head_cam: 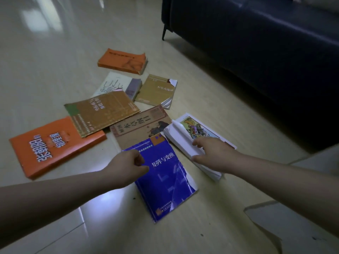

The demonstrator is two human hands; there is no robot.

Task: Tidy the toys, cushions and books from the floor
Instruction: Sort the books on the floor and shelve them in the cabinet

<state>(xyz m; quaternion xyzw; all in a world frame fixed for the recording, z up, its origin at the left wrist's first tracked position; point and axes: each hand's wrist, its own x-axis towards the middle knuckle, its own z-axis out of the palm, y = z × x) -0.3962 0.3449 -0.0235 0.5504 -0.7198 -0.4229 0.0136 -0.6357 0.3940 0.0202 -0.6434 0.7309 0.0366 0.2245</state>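
While eight books [55, 145] lie scattered, right grip [214, 154] holding white book [200, 129], left grip [126, 165] unclear.

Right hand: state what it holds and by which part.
The right hand holds the thick white picture-covered book, grip on its page edge.

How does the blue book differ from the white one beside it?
The blue book is thin, its cover creased along one edge; the white book is thick, with a colourful picture and its cover curling up. Both lie on the floor.
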